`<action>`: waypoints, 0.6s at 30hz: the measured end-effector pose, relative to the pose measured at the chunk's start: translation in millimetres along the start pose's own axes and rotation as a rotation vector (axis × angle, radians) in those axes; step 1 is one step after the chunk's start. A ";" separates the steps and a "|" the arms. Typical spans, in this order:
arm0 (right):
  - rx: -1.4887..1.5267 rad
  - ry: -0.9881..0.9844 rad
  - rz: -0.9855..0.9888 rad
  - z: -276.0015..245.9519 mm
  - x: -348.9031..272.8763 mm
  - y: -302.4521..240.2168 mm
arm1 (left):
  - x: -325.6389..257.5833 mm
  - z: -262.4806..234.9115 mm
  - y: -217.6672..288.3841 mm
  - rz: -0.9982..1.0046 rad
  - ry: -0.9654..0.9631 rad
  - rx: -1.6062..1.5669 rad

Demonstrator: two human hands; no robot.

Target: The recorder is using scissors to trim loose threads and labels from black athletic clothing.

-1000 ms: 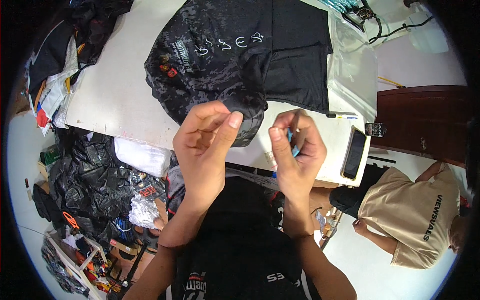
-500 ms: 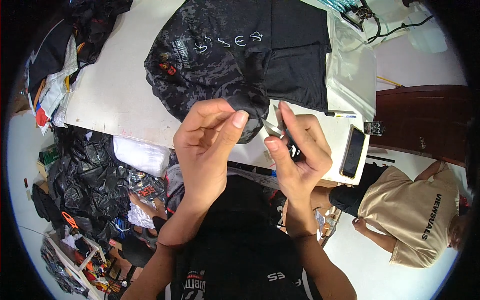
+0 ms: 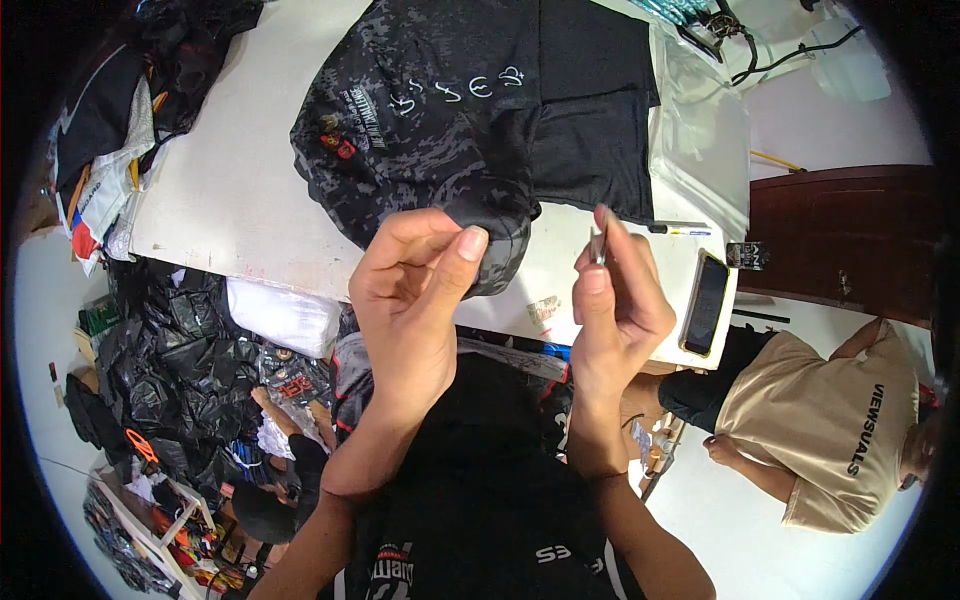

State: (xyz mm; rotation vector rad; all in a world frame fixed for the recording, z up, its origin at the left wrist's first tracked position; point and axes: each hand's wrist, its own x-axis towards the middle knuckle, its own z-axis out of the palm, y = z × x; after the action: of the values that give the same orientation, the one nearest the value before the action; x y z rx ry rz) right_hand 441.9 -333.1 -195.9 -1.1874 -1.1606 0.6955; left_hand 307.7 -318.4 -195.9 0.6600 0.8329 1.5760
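Note:
A black and grey camouflage-patterned shirt (image 3: 420,130) with white markings lies on the white table, its near edge lifted. Pinched between thumb and forefinger of my left hand (image 3: 415,300) is that edge of cloth. My right hand (image 3: 625,310) is closed around small metal thread snips (image 3: 598,245); only the blade end shows between thumb and fingertips, the rest hidden in the palm. The snips are apart from the cloth, to its right. Plain black cloth (image 3: 595,150) lies folded at the right of the shirt.
A phone (image 3: 706,305) and a pen (image 3: 680,229) lie near the right edge of the white table (image 3: 220,200). Clear plastic bags (image 3: 700,150) are behind them. Black plastic bags (image 3: 190,370) heap at left. A person in a beige shirt (image 3: 820,430) is at right; another person's arm shows lower left.
My right hand has drawn the snips away from the cloth, slightly to the right, and turned them upright. My left hand keeps its pinch on the shirt, nearly in place.

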 end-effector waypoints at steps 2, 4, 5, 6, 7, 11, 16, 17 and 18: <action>0.079 -0.005 0.107 0.2 -6.0 5.7 | 0.1 2.4 -0.9 -0.024 0.008 -0.026; 0.441 -0.007 0.219 12.0 -9.6 6.5 | -0.9 6.9 -1.4 -0.074 0.039 -0.163; 0.451 -0.020 0.174 17.1 -11.5 8.4 | -1.6 7.8 -2.0 -0.072 0.034 -0.163; 0.279 -0.109 0.178 14.7 -10.2 7.0 | -2.7 8.1 -2.6 -0.136 0.040 -0.222; 0.192 -0.072 0.154 19.1 -10.7 7.9 | -3.7 8.2 -3.3 -0.201 0.046 -0.280; -0.060 0.008 -0.005 27.5 -7.6 14.3 | -9.4 -0.1 -10.7 -0.212 -0.038 -0.338; 0.151 0.017 0.376 15.5 0.3 6.8 | -7.3 -1.6 -5.3 -0.136 -0.030 -0.010; 0.188 -0.023 0.341 13.6 5.7 6.8 | -6.9 -7.4 -4.8 0.051 -0.052 0.294; 0.189 -0.018 0.337 10.4 9.2 2.8 | -6.4 -11.5 0.2 0.239 -0.075 0.597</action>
State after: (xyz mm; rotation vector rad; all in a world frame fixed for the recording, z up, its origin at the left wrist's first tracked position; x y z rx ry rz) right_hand 435.3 -320.6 -196.1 -1.2285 -0.8945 1.0492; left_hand 299.5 -326.5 -202.3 1.2762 1.2163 1.4983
